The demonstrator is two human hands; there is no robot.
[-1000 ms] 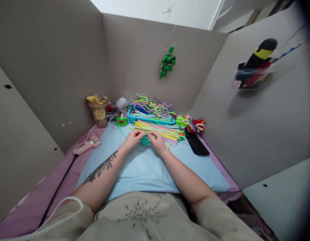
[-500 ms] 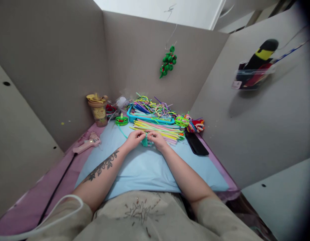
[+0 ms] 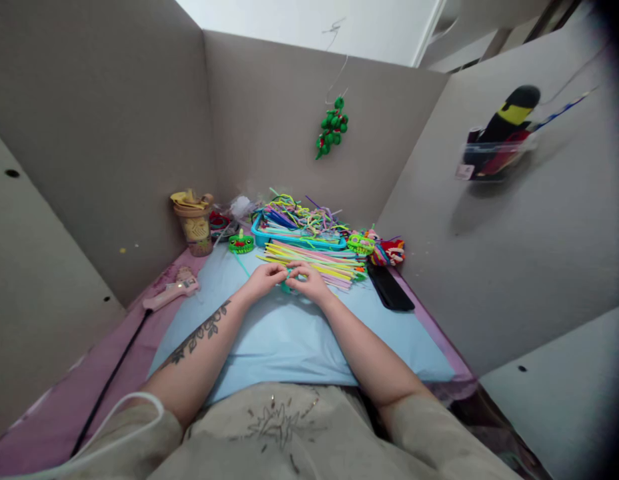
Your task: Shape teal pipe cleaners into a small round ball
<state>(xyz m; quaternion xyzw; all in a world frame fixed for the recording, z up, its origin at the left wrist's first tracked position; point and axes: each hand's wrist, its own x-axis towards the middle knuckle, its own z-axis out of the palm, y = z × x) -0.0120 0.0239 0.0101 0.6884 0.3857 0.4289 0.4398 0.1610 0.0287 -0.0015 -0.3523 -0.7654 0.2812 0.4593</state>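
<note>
Close together over the blue cloth (image 3: 289,347), my two hands work on a small teal pipe-cleaner piece (image 3: 285,287). My left hand (image 3: 263,281) pinches its left side between thumb and fingertips. From the right, my right hand (image 3: 310,283) grips the piece, its fingers bent and partly covering it. A teal pipe cleaner (image 3: 242,265) sticks out past my left hand toward the upper left. Just beyond my fingers lies a row of yellow, pink and green pipe cleaners (image 3: 314,261). The exact shape of the held piece is hidden by my fingers.
Behind the row stands a blue tray (image 3: 299,241) heaped with pipe cleaners. A green fuzzy figure (image 3: 241,243) sits left of it, near a lidded cup (image 3: 197,227). A pink glue gun (image 3: 172,293) lies left; a black phone-like object (image 3: 389,288) lies right. Grey panels enclose the table.
My right hand's fingers have shifted and lifted slightly over the teal piece, which now shows less. The whole view has shifted slightly; the things on the table have stayed put.
</note>
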